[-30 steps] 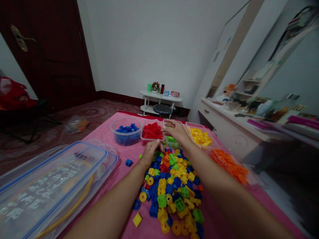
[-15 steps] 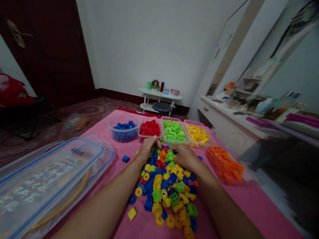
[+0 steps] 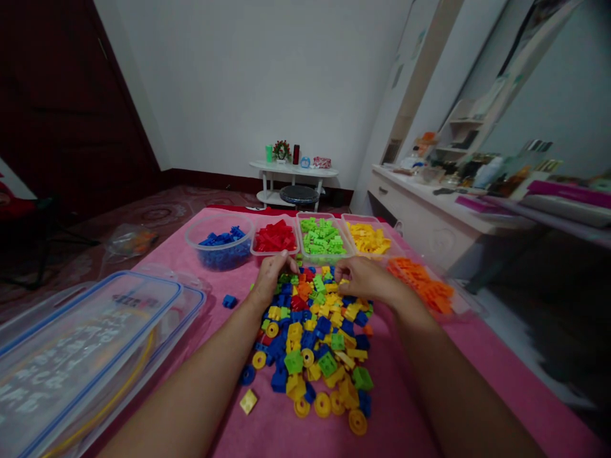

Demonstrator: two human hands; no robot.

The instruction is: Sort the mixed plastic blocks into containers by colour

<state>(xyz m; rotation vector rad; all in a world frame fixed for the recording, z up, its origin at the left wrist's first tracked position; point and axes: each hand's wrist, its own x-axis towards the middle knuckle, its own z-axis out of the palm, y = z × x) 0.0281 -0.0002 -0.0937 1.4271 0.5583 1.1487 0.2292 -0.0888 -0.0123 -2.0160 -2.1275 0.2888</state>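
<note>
A loose pile of toy building bricks point(image 3: 310, 324) in yellow, blue, green, red and orange lies on a pink cloth point(image 3: 267, 426). My left hand point(image 3: 271, 278) rests at the pile's far left edge, its fingers curled down among the bricks; whatever they grip is hidden. Across from it, my right hand point(image 3: 365, 278) is over the far right part of the pile, with fingers bent towards the thumb. Anything in that pinch is too small to make out. Between both hands lie green bricks point(image 3: 319, 284) and an orange brick point(image 3: 304, 291).
Behind the pile stand tubs of blue bricks point(image 3: 224, 245), red bricks point(image 3: 275, 236), green bricks point(image 3: 323, 236) and yellow bricks point(image 3: 368, 238). A tub of orange bricks point(image 3: 422, 285) is at right. Clear plastic lids point(image 3: 95, 343) lie left. A single blue brick point(image 3: 230, 301) sits apart.
The view has shifted, so most things appear further left. My right hand has drawn back from the green bricks to the right. My left hand stays at the pile's far left edge.
</note>
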